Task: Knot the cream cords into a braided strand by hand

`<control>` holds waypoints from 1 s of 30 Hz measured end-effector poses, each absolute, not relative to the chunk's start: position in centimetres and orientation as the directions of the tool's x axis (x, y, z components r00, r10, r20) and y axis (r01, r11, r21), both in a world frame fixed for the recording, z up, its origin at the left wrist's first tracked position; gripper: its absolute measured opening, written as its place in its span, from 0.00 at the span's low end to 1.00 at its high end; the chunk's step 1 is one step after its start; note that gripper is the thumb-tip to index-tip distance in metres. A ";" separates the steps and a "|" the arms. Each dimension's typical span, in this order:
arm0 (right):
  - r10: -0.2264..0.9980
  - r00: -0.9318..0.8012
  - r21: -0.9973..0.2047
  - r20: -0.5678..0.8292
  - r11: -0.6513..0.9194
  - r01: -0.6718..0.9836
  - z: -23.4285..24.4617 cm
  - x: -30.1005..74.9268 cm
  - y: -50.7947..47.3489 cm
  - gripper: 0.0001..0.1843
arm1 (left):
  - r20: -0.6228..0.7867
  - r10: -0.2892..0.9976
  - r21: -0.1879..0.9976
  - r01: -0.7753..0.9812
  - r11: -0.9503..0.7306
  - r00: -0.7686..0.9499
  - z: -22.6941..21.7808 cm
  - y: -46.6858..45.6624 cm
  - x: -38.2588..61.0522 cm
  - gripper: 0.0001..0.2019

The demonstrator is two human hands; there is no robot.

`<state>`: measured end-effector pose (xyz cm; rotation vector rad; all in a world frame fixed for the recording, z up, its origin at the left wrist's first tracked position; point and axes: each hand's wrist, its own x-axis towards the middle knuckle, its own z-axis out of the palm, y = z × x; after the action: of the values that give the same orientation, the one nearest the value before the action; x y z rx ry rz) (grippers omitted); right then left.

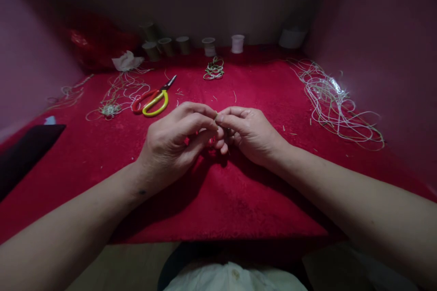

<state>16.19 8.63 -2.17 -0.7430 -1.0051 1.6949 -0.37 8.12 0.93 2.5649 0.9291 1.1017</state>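
My left hand [177,134] and my right hand [254,134] meet above the middle of the red tablecloth, fingertips touching. Both are closed in a pinch on a thin greenish cord [216,118], of which only a tiny bit shows between the fingers. The rest of it is hidden by my fingers. Left of my left hand lie scissors [155,102] with one red and one yellow handle, blades pointing away. Beyond my hands sits a small heap of knotted green and white cord [214,69].
Loose white and green cords [336,104] lie tangled at the right, more cords [118,95] at the left. Several spools [237,44] stand along the back. A red plastic bag [92,43] is back left, a dark object [29,154] at the left edge. Cord snippets [235,96] are scattered about.
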 end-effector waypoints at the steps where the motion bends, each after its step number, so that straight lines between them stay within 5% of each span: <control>1: 0.946 -0.325 -0.883 -0.011 -0.162 -0.441 -2.2 16.2 8.6 0.04 | 0.582 0.616 0.402 0.471 -0.785 0.531 0.9 8.1 -0.4 0.05; 17: 0.946 -0.323 -0.874 -0.019 -0.173 -0.454 -2.0 16.3 8.6 0.06 | 0.545 0.601 0.369 0.477 -0.798 0.585 1.3 8.0 -0.6 0.04; 30: 0.961 -0.271 -0.905 -0.059 -0.166 -0.391 -1.9 16.3 8.6 0.04 | 0.456 0.692 0.528 0.455 -0.717 0.560 1.9 7.9 -0.4 0.04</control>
<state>16.30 8.64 -1.86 -0.8345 -1.0025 1.6515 -0.38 7.89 1.93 2.4469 0.9378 0.9382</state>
